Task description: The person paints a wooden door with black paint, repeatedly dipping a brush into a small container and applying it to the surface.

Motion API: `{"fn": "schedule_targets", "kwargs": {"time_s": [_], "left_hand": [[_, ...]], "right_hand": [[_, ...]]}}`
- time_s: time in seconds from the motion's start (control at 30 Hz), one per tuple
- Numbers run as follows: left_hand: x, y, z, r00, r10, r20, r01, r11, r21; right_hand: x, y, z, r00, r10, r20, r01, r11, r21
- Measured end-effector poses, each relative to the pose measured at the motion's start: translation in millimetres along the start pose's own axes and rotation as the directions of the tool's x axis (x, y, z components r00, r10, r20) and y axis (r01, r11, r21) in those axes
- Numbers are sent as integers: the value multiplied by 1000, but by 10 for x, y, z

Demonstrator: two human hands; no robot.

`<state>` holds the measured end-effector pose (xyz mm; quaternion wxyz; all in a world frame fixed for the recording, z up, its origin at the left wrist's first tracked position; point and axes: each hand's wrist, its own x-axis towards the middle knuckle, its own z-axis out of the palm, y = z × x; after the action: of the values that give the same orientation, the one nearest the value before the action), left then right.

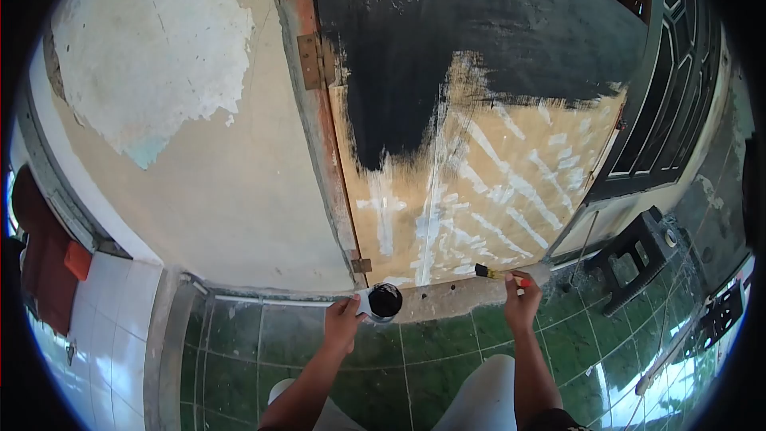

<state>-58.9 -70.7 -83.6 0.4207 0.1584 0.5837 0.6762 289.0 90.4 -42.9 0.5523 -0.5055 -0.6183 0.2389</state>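
My left hand (342, 324) is closed on the pale handle or side of a small paint cup (384, 301) with black paint inside. In my right hand (522, 301) is a paintbrush (499, 274), its dark bristles pointing left and a red handle end showing at my fingers. Both hands are low in front of a door (495, 183), apart from its surface. The door's upper part carries black paint with ragged brushed edges. Its lower part is tan with white streaks and patches.
Left of the door is a wall (255, 191) with peeling paint. Rusty hinges (309, 61) line the orange frame. A dark plastic stool (638, 259) stands at right, near a dark window grille (662, 72). Green tiles (439, 341) cover the floor around my knees.
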Motion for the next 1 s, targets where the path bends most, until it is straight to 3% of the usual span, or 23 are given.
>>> {"fn": "schedule_targets", "kwargs": {"time_s": [0.17,0.3,0.4,0.53,0.67,0.77,0.9,1.0], "left_hand": [[285,85,22,993,-38,116,40,999,-16],[459,73,-115,978,-75,196,71,997,26],[427,174,-155,978,-104,178,97,994,50],[423,226,-48,976,-91,197,94,996,-9],[524,122,211,969,-86,231,86,996,13],[568,132,420,961,-67,268,71,997,-6],[480,406,615,953,-32,301,55,996,-68],[370,639,696,965,-14,262,27,999,-47]], "right_hand": [[-70,-584,115,992,-123,-19,123,992,-7],[-152,-969,510,987,-159,-29,161,978,131],[-10,-1750,619,982,-170,85,144,958,249],[306,-2610,694,917,-318,239,275,941,197],[310,-2522,672,950,-235,204,171,943,287],[291,-2355,639,972,-100,214,43,966,256],[388,-2308,661,940,-277,197,259,959,113],[501,-2338,667,927,-301,223,284,953,105]]}}
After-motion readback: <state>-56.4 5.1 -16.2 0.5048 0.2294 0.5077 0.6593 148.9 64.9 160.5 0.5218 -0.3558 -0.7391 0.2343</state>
